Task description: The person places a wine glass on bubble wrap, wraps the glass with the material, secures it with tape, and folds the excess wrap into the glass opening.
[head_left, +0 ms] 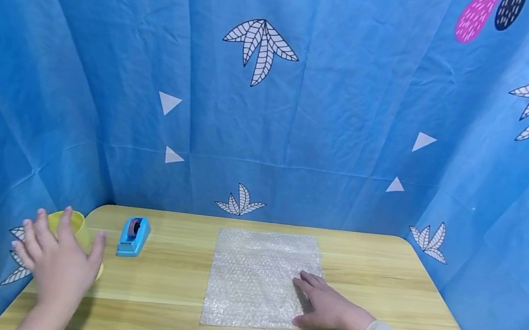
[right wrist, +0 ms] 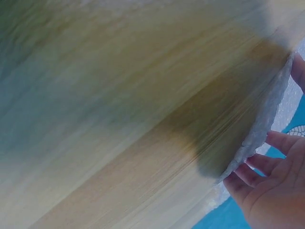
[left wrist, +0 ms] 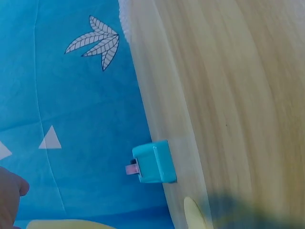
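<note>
A square sheet of bubble wrap (head_left: 258,278) lies flat in the middle of the wooden table. My right hand (head_left: 327,305) is at its right edge, and in the right wrist view the fingertips (right wrist: 243,183) touch that edge with the fingers fairly straight. At the left, my left hand (head_left: 62,267) is spread in front of a yellow cup (head_left: 79,223), covering much of it. Whether the palm touches the cup cannot be seen. In the left wrist view only part of the yellow cup (left wrist: 71,224) and a fingertip (left wrist: 21,186) show.
A blue tape dispenser (head_left: 134,237) with a pinkish roll stands right of the cup, near the table's back left corner. Blue patterned curtains (head_left: 269,122) enclose the table (head_left: 380,265) at the back and on both sides.
</note>
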Available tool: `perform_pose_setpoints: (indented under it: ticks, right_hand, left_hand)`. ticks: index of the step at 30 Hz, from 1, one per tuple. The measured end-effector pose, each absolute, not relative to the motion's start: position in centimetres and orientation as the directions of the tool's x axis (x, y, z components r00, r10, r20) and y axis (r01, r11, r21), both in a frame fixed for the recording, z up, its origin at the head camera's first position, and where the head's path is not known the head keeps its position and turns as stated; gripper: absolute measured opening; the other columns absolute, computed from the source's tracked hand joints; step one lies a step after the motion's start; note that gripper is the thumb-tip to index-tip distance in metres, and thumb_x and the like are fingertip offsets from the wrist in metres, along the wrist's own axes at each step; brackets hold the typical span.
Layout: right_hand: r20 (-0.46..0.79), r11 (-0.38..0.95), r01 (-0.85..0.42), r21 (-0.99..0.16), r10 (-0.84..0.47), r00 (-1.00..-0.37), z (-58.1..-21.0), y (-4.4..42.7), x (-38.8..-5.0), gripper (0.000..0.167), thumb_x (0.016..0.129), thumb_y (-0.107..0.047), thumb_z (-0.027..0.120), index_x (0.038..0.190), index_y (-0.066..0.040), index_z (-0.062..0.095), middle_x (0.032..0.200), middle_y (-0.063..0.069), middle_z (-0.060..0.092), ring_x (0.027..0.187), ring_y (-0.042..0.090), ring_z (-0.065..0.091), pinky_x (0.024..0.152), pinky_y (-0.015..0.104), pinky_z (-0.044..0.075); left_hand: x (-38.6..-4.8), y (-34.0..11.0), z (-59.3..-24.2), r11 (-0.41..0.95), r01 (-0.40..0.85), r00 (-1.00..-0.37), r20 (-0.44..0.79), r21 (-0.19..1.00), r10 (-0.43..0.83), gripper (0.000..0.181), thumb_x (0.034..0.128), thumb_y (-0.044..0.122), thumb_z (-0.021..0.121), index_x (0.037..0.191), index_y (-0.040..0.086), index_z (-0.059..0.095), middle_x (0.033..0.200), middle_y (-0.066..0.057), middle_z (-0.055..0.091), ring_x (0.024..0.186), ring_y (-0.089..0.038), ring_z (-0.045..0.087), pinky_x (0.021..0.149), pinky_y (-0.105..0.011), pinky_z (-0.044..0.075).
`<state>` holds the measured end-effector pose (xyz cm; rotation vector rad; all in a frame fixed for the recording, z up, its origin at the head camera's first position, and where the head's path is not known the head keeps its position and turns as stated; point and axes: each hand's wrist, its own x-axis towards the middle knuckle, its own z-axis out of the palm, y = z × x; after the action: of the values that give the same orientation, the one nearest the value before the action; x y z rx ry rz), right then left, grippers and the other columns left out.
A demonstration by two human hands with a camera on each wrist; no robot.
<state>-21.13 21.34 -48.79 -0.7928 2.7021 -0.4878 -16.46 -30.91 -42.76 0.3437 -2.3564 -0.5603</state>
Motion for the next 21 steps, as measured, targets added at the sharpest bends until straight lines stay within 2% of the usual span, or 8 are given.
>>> perform_pose_setpoints:
  ticks: [12, 18, 21]
  right_hand:
    - [-0.169, 0.795, -0.457, -0.399, -0.553, -0.816, -48.85, 21.25, -20.95, 0.094, 0.082, -0.054, 0.076, 0.153, -0.007, 0.038, 0.161, 0.023, 0.025, 0.145, 0.048, 0.023, 0.114, 0.063, 0.028]
    - [-0.163, 0.793, -0.461, -0.398, -0.555, -0.816, -48.91, 21.33, -20.99, 0.094, 0.082, -0.054, 0.076, 0.153, -0.007, 0.038, 0.161, 0.023, 0.025, 0.145, 0.048, 0.023, 0.113, 0.063, 0.028]
    - [-0.16, 0.792, -0.461, -0.399, -0.556, -0.816, -48.87, 21.35, -21.03, 0.093, 0.082, -0.053, 0.077, 0.153, -0.007, 0.038, 0.16, 0.023, 0.025, 0.145, 0.048, 0.023, 0.113, 0.063, 0.028]
  left_hand:
    - [-16.19, -31.91, -42.74, 0.804, -0.087, -0.693, 0.544, 0.589, -0.473, 0.077, 0.0921, 0.029, 0.065, 0.152, -0.003, 0.028, 0.163, -0.026, 0.0, 0.147, -0.049, 0.001, 0.115, -0.07, 0.007]
    - [-16.21, -31.78, -42.6, 0.674, -0.143, -0.664, 0.435, 0.725, -0.608, 0.085, 0.0902, 0.029, 0.072, 0.156, 0.006, 0.023, 0.165, -0.014, -0.002, 0.149, -0.044, 0.005, 0.114, -0.069, 0.015]
    - [-16.28, -31.99, -42.44, 0.573, -0.151, -0.649, 0.357, 0.805, -0.672, 0.096, 0.0879, 0.032, 0.075, 0.159, 0.013, 0.014, 0.166, -0.013, 0.002, 0.15, -0.039, 0.007, 0.117, -0.065, 0.014]
